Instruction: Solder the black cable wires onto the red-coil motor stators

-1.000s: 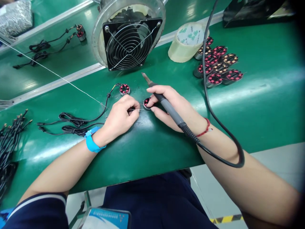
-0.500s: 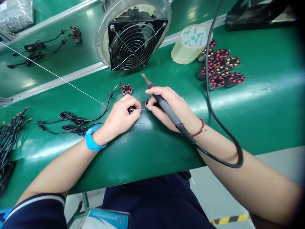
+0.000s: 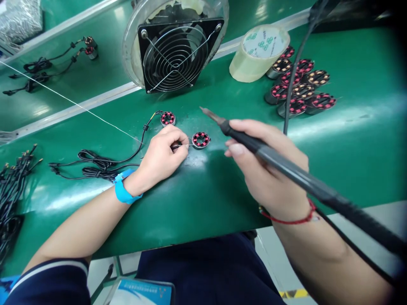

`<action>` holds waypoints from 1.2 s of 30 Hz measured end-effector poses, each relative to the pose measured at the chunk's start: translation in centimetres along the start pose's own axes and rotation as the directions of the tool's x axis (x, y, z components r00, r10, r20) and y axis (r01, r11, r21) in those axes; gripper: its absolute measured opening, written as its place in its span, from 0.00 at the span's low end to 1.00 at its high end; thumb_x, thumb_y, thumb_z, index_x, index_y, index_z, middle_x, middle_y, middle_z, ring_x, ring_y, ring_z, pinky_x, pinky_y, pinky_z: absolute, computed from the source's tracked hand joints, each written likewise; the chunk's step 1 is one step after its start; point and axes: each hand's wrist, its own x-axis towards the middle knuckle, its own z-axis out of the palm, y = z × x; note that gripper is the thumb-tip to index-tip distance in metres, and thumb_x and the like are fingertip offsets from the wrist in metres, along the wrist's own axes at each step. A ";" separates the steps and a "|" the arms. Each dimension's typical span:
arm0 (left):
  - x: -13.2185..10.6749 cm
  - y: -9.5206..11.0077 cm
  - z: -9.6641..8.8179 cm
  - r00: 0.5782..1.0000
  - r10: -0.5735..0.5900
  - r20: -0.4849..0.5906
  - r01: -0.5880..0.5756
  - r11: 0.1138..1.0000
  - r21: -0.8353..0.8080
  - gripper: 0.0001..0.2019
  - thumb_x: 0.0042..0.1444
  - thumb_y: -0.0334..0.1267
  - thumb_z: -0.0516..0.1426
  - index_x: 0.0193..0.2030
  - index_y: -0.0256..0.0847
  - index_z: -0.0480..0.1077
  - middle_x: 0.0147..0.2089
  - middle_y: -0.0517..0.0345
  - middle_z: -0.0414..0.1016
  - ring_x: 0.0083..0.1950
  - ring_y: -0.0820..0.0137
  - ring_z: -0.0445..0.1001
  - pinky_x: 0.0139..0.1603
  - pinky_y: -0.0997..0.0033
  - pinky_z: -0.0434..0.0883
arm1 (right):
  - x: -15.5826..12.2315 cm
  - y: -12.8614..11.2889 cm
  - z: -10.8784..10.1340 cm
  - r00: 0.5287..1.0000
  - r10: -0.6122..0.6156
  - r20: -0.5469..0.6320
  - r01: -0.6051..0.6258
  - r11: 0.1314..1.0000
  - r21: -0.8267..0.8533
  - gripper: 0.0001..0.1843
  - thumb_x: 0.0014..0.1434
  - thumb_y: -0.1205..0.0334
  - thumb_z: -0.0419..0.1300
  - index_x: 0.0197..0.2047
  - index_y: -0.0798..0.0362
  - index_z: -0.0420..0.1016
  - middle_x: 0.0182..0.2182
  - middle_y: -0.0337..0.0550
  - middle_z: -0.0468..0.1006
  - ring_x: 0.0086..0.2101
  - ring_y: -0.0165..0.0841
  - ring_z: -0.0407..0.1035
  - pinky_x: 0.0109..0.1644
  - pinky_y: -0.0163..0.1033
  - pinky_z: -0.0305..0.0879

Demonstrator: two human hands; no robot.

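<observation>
My left hand rests on the green bench, thumb and forefinger pinched on a thin black cable where it meets a motor's wires. Just right of those fingertips lies a small round motor stator with red windings, its wires running into the pinch. Behind the left hand sits a second stator, joined to another coiled cable. In my right hand is a soldering iron, held like a pen with its tip pointing up and left, clear of the stators.
A fan with a wire guard stands at the back. Beside it are a tape roll and a cluster of several stators. Bundled cables lie at far left. Thin solder wire stretches in from the upper left.
My right hand has let go of the near stator and moved right and toward me with the soldering iron, uncovering the stator. My left hand has stayed in place.
</observation>
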 end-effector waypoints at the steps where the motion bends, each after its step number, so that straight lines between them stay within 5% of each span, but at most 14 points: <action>1: 0.0 0.0 0.1 1.000 0.008 -0.008 -0.008 1.000 0.015 0.07 0.51 0.25 0.54 0.27 0.39 0.69 0.34 0.58 0.71 0.38 0.72 0.69 0.40 0.71 0.67 | -0.7 0.0 -0.1 0.999 0.006 -0.035 -0.006 1.000 -0.006 0.13 0.60 0.62 0.62 0.49 0.44 0.74 0.41 0.41 0.80 0.31 0.34 0.75 0.40 0.45 0.76; 5: 0.1 0.0 0.2 1.000 0.025 -0.016 -0.024 0.998 0.051 0.07 0.51 0.25 0.54 0.27 0.39 0.67 0.34 0.58 0.71 0.38 0.72 0.69 0.39 0.71 0.67 | -2.8 0.6 -0.2 0.990 0.024 -0.138 -0.024 1.000 0.005 0.11 0.56 0.62 0.65 0.44 0.45 0.75 0.35 0.41 0.80 0.23 0.30 0.72 0.27 0.40 0.73; 36: 0.0 -0.3 0.4 0.996 0.076 -0.055 -0.071 0.994 0.087 0.07 0.51 0.24 0.55 0.28 0.38 0.68 0.34 0.60 0.72 0.39 0.73 0.69 0.40 0.74 0.67 | -3.6 1.4 0.0 0.997 0.023 -0.072 -0.020 0.999 0.032 0.10 0.58 0.57 0.65 0.44 0.46 0.75 0.31 0.38 0.80 0.26 0.31 0.76 0.29 0.38 0.74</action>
